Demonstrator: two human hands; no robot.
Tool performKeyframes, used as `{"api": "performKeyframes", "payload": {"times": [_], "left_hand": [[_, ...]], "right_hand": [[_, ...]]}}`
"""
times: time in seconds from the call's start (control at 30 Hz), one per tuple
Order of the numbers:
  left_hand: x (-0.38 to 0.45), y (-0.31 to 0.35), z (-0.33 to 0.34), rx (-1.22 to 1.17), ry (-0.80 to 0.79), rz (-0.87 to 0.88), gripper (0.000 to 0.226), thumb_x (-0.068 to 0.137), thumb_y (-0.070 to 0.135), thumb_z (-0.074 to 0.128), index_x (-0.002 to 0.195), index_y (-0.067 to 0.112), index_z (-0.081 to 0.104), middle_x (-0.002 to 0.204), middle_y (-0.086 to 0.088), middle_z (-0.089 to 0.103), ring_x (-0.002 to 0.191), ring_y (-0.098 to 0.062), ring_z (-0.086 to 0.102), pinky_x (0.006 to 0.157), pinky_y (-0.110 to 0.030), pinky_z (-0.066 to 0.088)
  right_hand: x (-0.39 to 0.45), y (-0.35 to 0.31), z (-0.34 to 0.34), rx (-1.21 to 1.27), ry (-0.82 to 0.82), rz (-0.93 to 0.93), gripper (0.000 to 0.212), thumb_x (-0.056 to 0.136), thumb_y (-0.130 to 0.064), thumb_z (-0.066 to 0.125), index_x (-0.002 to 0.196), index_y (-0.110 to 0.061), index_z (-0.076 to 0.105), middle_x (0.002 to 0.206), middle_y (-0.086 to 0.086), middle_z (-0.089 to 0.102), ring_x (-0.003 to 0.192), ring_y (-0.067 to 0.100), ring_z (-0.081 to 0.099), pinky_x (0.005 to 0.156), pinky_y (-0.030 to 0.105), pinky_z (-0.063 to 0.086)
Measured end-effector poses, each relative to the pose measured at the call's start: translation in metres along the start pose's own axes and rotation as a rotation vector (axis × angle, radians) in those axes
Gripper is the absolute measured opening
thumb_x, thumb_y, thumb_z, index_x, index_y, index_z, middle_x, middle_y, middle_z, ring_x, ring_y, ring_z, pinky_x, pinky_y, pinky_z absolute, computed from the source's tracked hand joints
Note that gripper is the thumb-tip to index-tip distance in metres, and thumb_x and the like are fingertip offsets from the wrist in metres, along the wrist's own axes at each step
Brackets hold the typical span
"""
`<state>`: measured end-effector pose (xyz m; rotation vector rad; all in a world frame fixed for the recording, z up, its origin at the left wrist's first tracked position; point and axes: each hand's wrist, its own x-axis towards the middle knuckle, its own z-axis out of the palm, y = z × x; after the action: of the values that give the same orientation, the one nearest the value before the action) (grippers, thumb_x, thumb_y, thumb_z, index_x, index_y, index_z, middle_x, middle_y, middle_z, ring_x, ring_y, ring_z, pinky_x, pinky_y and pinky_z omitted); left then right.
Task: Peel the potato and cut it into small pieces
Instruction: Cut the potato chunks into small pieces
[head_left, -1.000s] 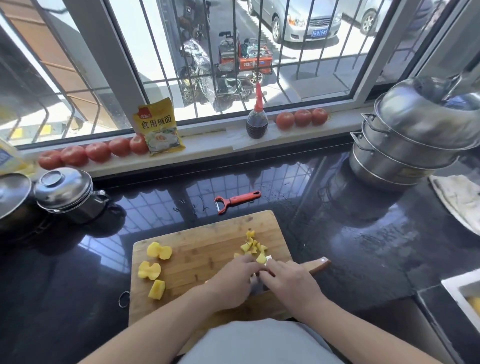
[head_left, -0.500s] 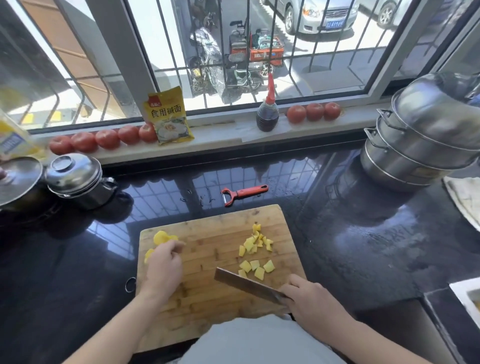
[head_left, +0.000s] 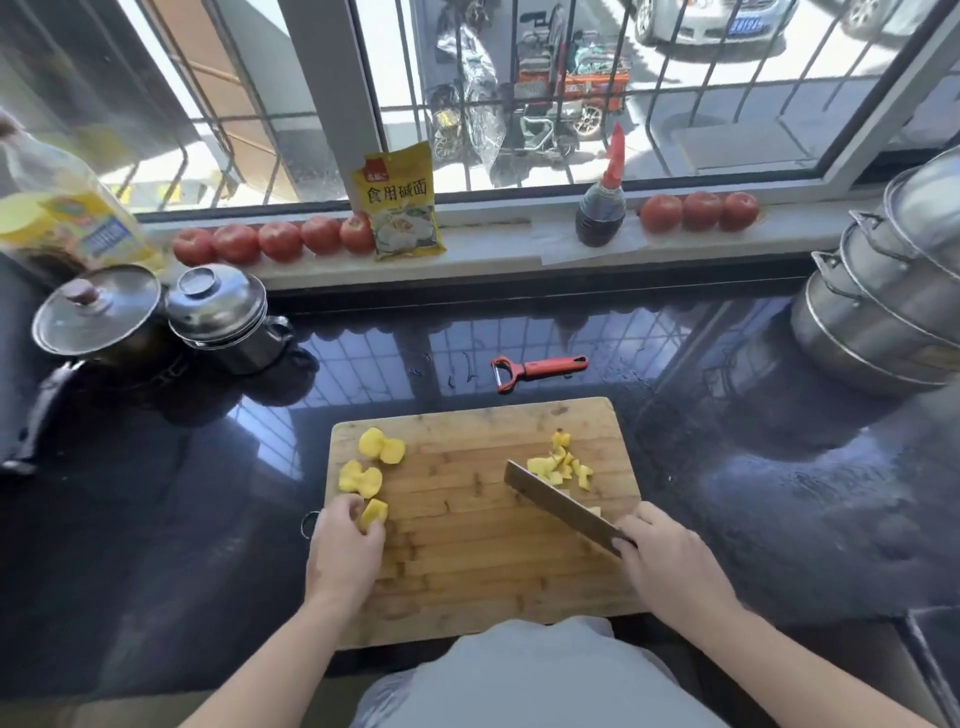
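Note:
A wooden cutting board lies on the black counter in front of me. My left hand pinches a yellow potato chunk at the board's left edge. Two more large peeled chunks lie just beyond it. My right hand grips the handle of a cleaver, whose blade points up and left over the board. A pile of small potato cubes sits at the board's right, partly behind the blade.
A red peeler lies on the counter beyond the board. Two lidded pots stand at the left, stacked steel steamers at the right. Tomatoes, a yellow packet and a sauce bottle line the windowsill.
My left hand has moved from the far chunks back to the nearest chunk at the board's left edge and taken hold of it. The cleaver has swung toward the small cubes.

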<state>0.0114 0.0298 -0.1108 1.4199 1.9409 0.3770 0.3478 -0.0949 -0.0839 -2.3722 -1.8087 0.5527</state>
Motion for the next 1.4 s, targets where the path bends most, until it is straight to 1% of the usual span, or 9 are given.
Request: {"api": "performKeyframes", "payload": {"times": [0.2, 0.3, 0.4, 0.57, 0.73, 0.83, 0.9, 1.2, 1.4], "left_hand": [[0.0, 0.01, 0.019, 0.213, -0.033, 0.087, 0.013, 0.096, 0.025, 0.072, 0.104, 0.019, 0.062, 0.105, 0.002, 0.062, 0.1, -0.021, 0.06, 0.089, -0.038, 0.051], [-0.008, 0.017, 0.039, 0.194, -0.219, 0.178, 0.005, 0.096, 0.025, 0.07, 0.095, 0.025, 0.065, 0.099, 0.008, 0.064, 0.092, -0.013, 0.06, 0.084, -0.034, 0.054], [-0.016, 0.025, 0.054, 0.206, -0.362, 0.205, 0.016, 0.101, 0.017, 0.059, 0.102, 0.027, 0.072, 0.105, 0.013, 0.066, 0.1, -0.011, 0.06, 0.081, -0.025, 0.047], [-0.013, 0.023, 0.057, 0.195, -0.298, 0.271, 0.021, 0.104, 0.017, 0.056, 0.116, 0.026, 0.071, 0.117, 0.011, 0.065, 0.115, -0.016, 0.06, 0.099, -0.031, 0.047], [-0.02, 0.018, 0.051, 0.281, -0.519, 0.77, 0.038, 0.096, 0.026, 0.072, 0.132, 0.031, 0.065, 0.122, 0.018, 0.053, 0.112, -0.004, 0.052, 0.101, -0.028, 0.049], [-0.025, 0.03, 0.071, 0.461, -0.656, 1.12, 0.053, 0.093, 0.035, 0.074, 0.143, 0.033, 0.056, 0.144, 0.008, 0.047, 0.127, -0.013, 0.042, 0.107, -0.028, 0.042], [-0.027, 0.034, 0.084, 0.575, -0.634, 1.194, 0.049, 0.096, 0.034, 0.07, 0.143, 0.029, 0.057, 0.144, 0.004, 0.048, 0.127, -0.018, 0.043, 0.108, -0.031, 0.043], [-0.033, 0.033, 0.057, -0.174, -0.502, 0.333, 0.019, 0.095, 0.022, 0.074, 0.109, 0.034, 0.075, 0.116, 0.023, 0.07, 0.1, 0.004, 0.067, 0.083, -0.006, 0.046], [-0.035, 0.034, 0.048, -0.56, -0.584, -0.22, 0.019, 0.108, 0.018, 0.056, 0.11, 0.01, 0.074, 0.107, -0.018, 0.076, 0.09, -0.03, 0.079, 0.083, -0.036, 0.064]], "right_hand": [[-0.02, -0.025, 0.006, 0.223, -0.066, 0.112, 0.019, 0.099, -0.027, 0.059, 0.082, -0.025, 0.065, 0.084, -0.011, 0.052, 0.074, 0.008, 0.057, 0.065, 0.026, 0.048], [-0.023, -0.033, 0.008, 0.289, -0.082, 0.132, 0.033, 0.097, -0.023, 0.062, 0.066, -0.032, 0.053, 0.08, -0.009, 0.051, 0.072, 0.007, 0.054, 0.06, 0.022, 0.042], [-0.024, -0.04, 0.009, 0.353, -0.073, 0.149, 0.047, 0.094, -0.017, 0.063, 0.057, -0.031, 0.036, 0.074, -0.007, 0.048, 0.066, 0.008, 0.046, 0.056, 0.022, 0.034], [-0.025, -0.037, 0.012, 0.384, -0.061, 0.205, 0.046, 0.092, -0.016, 0.061, 0.057, -0.028, 0.034, 0.073, -0.005, 0.045, 0.065, 0.01, 0.044, 0.058, 0.027, 0.034], [-0.029, -0.035, 0.019, 0.402, -0.048, 0.282, 0.041, 0.092, -0.015, 0.061, 0.059, -0.021, 0.036, 0.072, -0.002, 0.046, 0.066, 0.016, 0.046, 0.059, 0.031, 0.036], [-0.029, -0.036, 0.016, 0.423, -0.009, 0.314, 0.044, 0.092, -0.014, 0.06, 0.057, -0.022, 0.034, 0.07, -0.002, 0.044, 0.064, 0.014, 0.045, 0.055, 0.03, 0.033], [-0.03, -0.036, 0.012, 0.444, 0.012, 0.333, 0.046, 0.092, -0.013, 0.059, 0.056, -0.024, 0.033, 0.069, -0.003, 0.042, 0.063, 0.013, 0.043, 0.055, 0.03, 0.031], [-0.033, -0.031, 0.014, 0.519, 0.028, 0.39, 0.042, 0.089, -0.014, 0.057, 0.054, -0.022, 0.035, 0.071, 0.003, 0.048, 0.066, 0.027, 0.055, 0.063, 0.042, 0.046], [-0.026, -0.036, 0.01, 0.504, -0.007, 0.345, 0.04, 0.09, -0.014, 0.058, 0.053, -0.021, 0.043, 0.072, 0.0, 0.051, 0.068, 0.019, 0.052, 0.063, 0.037, 0.044]]}}
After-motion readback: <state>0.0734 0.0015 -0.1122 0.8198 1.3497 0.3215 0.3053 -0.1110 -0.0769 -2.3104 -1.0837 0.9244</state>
